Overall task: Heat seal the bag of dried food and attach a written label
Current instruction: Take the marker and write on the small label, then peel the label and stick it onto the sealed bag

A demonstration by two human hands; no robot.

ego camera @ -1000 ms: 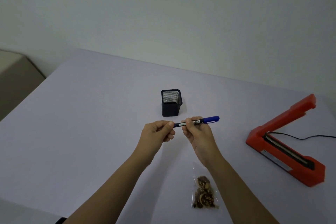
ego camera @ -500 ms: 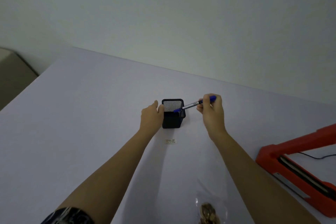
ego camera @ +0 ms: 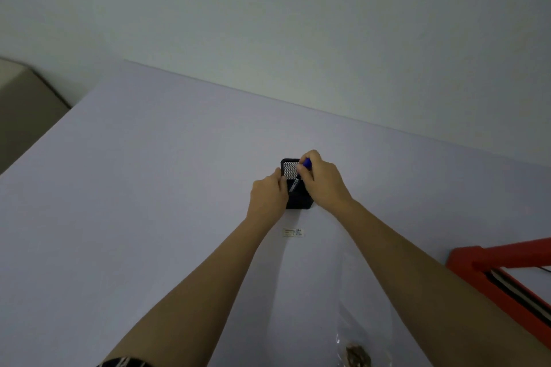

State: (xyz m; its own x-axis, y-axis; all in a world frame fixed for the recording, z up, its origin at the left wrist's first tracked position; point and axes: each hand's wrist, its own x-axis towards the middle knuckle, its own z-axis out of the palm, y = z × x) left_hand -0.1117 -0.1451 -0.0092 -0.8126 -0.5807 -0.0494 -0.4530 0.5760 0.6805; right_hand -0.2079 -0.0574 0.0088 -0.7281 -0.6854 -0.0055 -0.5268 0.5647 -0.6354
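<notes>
Pale wall, lavender table (ego camera: pixel 149 217), flat light.

Both arms reach to the far middle of the table. Right hand (ego camera: pixel 322 180) pinches a pen (ego camera: pixel 307 163) near its blue cap, fingers closed on it. The pen stands steeply, its lower end down inside the black mesh holder (ego camera: pixel 299 202). Left hand (ego camera: pixel 268 195) grips the holder's left side with the thumb up by the rim; its fingertips are hidden behind the holder.

Change: a second ago the pen lay level between both hands, nearer the person. Half a second ago its tip was just at the holder's rim. Now it is mostly in. The view has also tipped up and forward with the reach.

Reading: the writing looks finished and the pen is being put away.

Label (ego camera: pixel 293 232) lies flat on the table just this side of the holder, between the forearms, with small marks on it too fine to read. It is not yet on the bag.

Bag (ego camera: pixel 356 353) sits at the near edge by the right forearm, well apart from the label. Whether its top is sealed, I cannot tell.

Red sealer (ego camera: pixel 504 280) at the right edge, arm raised.

Likely next: let go of the pen, pick up the label, bring it to the bag.
</notes>
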